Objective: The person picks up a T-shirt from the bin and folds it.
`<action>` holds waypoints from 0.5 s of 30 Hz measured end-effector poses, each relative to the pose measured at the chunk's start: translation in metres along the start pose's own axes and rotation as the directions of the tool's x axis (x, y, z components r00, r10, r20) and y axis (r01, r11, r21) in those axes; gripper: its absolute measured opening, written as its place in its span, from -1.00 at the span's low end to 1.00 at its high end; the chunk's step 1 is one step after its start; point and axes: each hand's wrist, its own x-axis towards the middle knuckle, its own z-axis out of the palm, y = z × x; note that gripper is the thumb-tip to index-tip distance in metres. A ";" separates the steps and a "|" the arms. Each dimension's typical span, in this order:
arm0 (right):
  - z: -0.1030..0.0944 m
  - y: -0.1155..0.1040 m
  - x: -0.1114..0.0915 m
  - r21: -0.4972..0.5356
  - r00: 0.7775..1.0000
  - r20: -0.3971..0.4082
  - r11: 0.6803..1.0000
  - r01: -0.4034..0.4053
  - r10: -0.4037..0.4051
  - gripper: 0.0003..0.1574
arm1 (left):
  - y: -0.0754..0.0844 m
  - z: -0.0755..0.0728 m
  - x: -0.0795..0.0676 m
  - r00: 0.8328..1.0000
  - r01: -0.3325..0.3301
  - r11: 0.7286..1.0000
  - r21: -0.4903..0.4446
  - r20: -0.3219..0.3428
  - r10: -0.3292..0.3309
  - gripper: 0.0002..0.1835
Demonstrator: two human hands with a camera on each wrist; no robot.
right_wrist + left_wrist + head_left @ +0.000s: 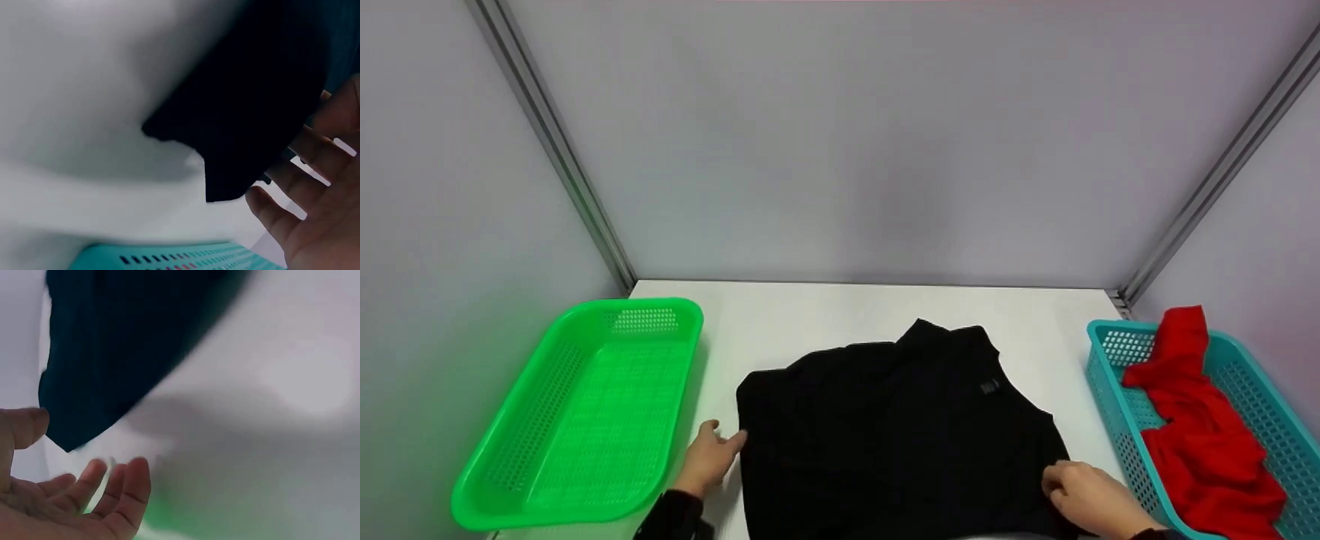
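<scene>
Black garment spread between the hands, side edges within easy reach.
Left hand is relaxed, nothing grasped; whether the garment is pinched by the right hand honestly can't be told, fingertips being half hidden. Green basket is parked outside the left hand, teal basket with red cloth outside the right, probably to leave room. White tabletop is boxed in by pale grey panels.

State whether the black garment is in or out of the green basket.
Out: the black garment lies on the white table, right of the green basket.
</scene>
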 end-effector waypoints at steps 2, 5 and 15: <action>0.004 -0.003 0.003 0.009 1.000 0.002 1.000 -0.025 0.025 -0.90 | 0.003 0.004 0.007 0.995 0.098 0.992 -0.079 0.035 -0.096 -0.18; 0.012 -0.002 0.007 -0.021 1.000 -0.012 0.999 0.025 -0.026 -0.94 | 0.006 0.013 0.017 0.989 0.142 0.980 -0.141 0.050 -0.137 -0.36; 0.024 0.008 0.007 -0.082 0.988 -0.037 0.986 0.143 -0.147 -0.80 | 0.035 0.036 0.023 0.999 0.001 0.968 -0.250 0.045 0.010 -0.70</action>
